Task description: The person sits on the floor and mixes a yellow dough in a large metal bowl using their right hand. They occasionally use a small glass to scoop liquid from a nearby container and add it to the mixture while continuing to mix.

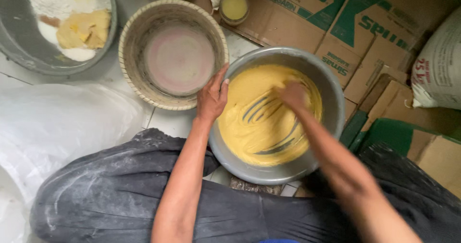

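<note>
White floor tiles are seen beneath the work, with a clear plastic sheet spread at far left. At upper left, a grey basin is loaded with flour and yellow lumps. Beside it, a woven basket with a pinkish base is placed. The left hand is laid over the near rim of a metal bowl, fingers pressed together and curled on the edge. Yellow batter is contained in the bowl. The right hand is sunk in the batter and blurred; its finger state cannot be told. Cardboard boxes are stacked at right.
</note>
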